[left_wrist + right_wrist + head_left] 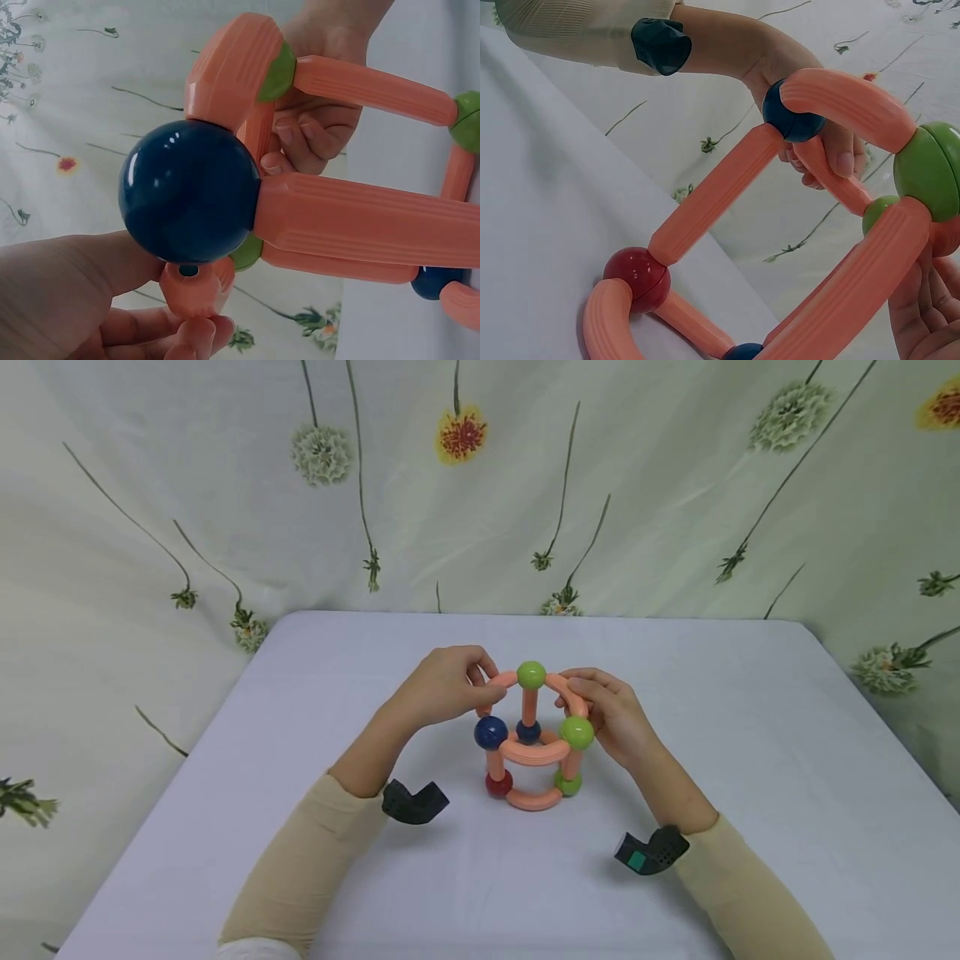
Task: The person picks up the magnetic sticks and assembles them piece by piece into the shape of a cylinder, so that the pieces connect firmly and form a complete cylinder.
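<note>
A ball-and-stick toy frame stands on the table, built of coral sticks and coloured balls. My left hand [448,687] pinches the curved coral stick [191,292] at its upper left, whose end sits right at the blue ball [187,191]. At the upper right, my right hand [617,710] holds another curved stick [567,693] between thumb and fingers. That one runs between the back green ball [532,674] and the front green ball [577,732]. Upright sticks lead down to a red ball [636,279], a lower green ball [567,783] and a lower blue ball [528,732].
White cloth covers the table [750,710], and a flower-printed curtain [660,485] hangs behind its far edge. Each wrist carries a dark camera mount, the left one [415,803] and the right one [652,850] both near the tabletop.
</note>
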A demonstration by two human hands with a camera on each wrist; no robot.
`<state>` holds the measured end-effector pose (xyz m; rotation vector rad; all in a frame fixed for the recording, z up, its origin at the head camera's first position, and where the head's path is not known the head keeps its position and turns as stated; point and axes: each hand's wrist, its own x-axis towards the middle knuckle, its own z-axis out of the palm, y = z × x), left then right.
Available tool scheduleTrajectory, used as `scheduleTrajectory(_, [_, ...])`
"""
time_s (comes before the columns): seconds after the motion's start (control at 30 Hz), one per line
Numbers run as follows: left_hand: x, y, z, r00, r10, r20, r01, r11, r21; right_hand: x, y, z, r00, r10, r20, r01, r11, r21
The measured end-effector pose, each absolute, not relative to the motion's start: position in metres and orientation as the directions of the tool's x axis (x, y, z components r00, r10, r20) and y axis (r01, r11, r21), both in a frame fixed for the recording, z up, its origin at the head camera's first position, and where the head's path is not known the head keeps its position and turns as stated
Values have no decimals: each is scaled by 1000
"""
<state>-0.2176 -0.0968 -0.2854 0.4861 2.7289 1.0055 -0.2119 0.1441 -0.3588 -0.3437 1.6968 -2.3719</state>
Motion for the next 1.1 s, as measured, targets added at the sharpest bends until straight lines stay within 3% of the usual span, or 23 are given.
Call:
scheduleTrajectory(0.4, [-218,-93,-289,-942,335,-36,221,697,682,-215,146,-360,-943,-314,114,3,-351,-936])
scheduleTrajectory(1.1, [-215,-90,-286,-941,334,-51,210,696,687,-215,147,-361,-950,-300,86,20,-333,-943])
